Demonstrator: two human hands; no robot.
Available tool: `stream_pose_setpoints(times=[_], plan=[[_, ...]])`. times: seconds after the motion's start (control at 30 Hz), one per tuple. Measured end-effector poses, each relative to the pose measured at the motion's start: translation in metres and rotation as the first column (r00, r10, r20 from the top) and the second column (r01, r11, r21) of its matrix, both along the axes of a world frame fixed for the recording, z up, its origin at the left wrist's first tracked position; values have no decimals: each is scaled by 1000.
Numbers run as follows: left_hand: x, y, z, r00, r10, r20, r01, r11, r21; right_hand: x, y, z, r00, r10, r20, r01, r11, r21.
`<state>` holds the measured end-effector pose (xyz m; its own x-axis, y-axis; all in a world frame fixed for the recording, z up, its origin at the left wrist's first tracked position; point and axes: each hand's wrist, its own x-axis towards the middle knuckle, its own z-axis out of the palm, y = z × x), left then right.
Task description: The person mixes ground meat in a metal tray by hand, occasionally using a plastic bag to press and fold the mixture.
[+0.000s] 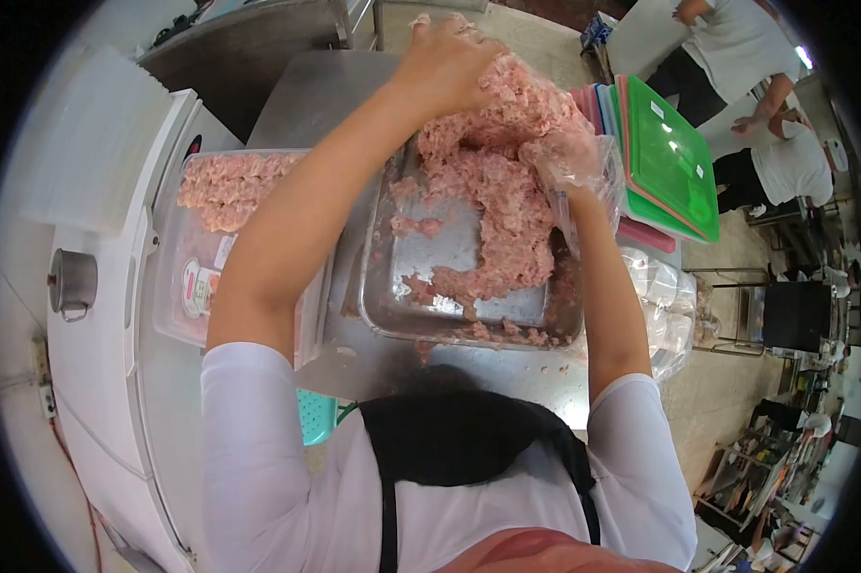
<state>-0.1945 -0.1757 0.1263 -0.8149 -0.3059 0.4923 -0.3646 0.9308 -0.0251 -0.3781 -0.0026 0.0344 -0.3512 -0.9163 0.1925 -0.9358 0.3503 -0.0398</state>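
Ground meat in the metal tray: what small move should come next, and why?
I'd probably fold the far heap of ground meat toward the wearer: the left hand and right hand are both at that heap, while the metal tray shows bare floor nearer the wearer.

Pink ground meat [512, 210], lumpy, in metal tray [440, 244]

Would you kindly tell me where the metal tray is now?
In the head view, the metal tray is near the centre, on the steel table, right of the plastic box.
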Motion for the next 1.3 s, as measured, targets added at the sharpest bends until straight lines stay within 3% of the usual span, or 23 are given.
stream_pose_setpoints(times=[0.13, 0.23, 0.33, 0.4, 0.47, 0.53, 0.6, 0.67, 0.73, 0.8, 0.83, 0.9, 0.97, 1.07, 1.13, 1.3], plan=[[-2, 7, 2, 1000, 26, 7, -26, 999, -26, 8, -8, -5, 996, 64, 69, -65, 998, 14], [-1, 7, -5, 998, -17, -62, 15, 999, -44, 29, 4, -13, 926, 186, 328, -219, 974, 66], [5, 9, -9, 995, -30, -91, 25, 998, -50, 66, 20, -18, 672, 203, 712, -391, 914, 109], [15, 14, -7, 993, -42, -109, 37, 998, -53, 96, 30, -31, 484, 148, 863, -371, 927, 49], [20, 14, -8, 994, -47, -94, 41, 997, -69, 120, 38, -41, 262, 96, 960, -255, 966, -27], [25, 14, -6, 994, -55, -94, 48, 996, -78, 125, 42, -30, 2, 147, 989, -7, 989, -147], [29, 15, -5, 992, -64, -106, 56, 996, -72, 112, 46, -6, -209, 330, 921, 246, 929, -277], [29, 10, -10, 988, -67, -138, 56, 995, -79, 90, 51, 17, -309, 513, 801, 412, 831, -374], [23, 5, -11, 991, -50, -122, 41, 996, -76, 62, 50, 19, -291, 497, 818, 387, 843, -374], [18, 4, -8, 998, -8, -57, 4, 998, -67, 50, 41, 18, -88, 438, 894, 156, 893, -422], [18, 4, -7, 999, -15, -51, 12, 999, -51, 49, 36, 22, 121, 409, 904, -71, 912, -404], [17, 1, -3, 999, -27, -39, 27, 999, -18, 40, 17, 4, 498, 366, 786, -292, 924, -245], [15, -5, -7, 996, -52, -76, 51, 999, -13, 30, -15, -49, 778, 271, 566, -266, 959, -94], [13, -11, -9, 998, -39, -41, 39, 999, 0, 52, -65, -22, 863, 66, 501, -223, 939, 261], [15, -11, -10, 999, -46, -17, 47, 998, 29, 43, -84, -91, 634, 180, 752, -273, 962, 0], [31, -3, -6, 999, -27, 23, 26, 999, 44, 66, -75, -81, 649, 304, 698, -480, 875, 66]])
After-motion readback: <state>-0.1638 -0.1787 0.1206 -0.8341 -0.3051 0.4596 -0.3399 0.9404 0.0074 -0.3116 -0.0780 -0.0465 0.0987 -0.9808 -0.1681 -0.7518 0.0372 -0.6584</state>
